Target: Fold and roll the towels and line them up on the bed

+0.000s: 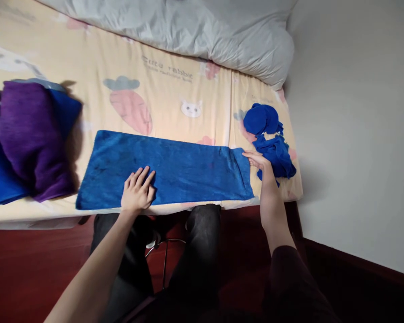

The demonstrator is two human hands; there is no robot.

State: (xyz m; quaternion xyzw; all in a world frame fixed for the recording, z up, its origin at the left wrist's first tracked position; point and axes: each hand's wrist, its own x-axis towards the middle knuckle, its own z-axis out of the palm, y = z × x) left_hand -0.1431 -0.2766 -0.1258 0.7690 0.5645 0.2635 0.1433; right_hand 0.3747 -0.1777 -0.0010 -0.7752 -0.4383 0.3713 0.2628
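Note:
A blue towel (188, 172) lies as a long flat rectangle along the near edge of the bed, with creases toward its right end. My left hand (137, 190) rests on the towel's left half, palm down with fingers spread. At the towel's right end, near its upper corner, my right hand (256, 159) has its fingers stretched and close together, touching the edge; whether cloth is pinched there is hard to tell.
Crumpled blue cloths (278, 157) and a rolled blue cloth (261, 119) lie at the right. Purple cloth (30, 139) and blue cloths are heaped at the left. Behind is a pale quilt (188, 27) on the patterned sheet (171, 107); a wall (353, 112) stands right.

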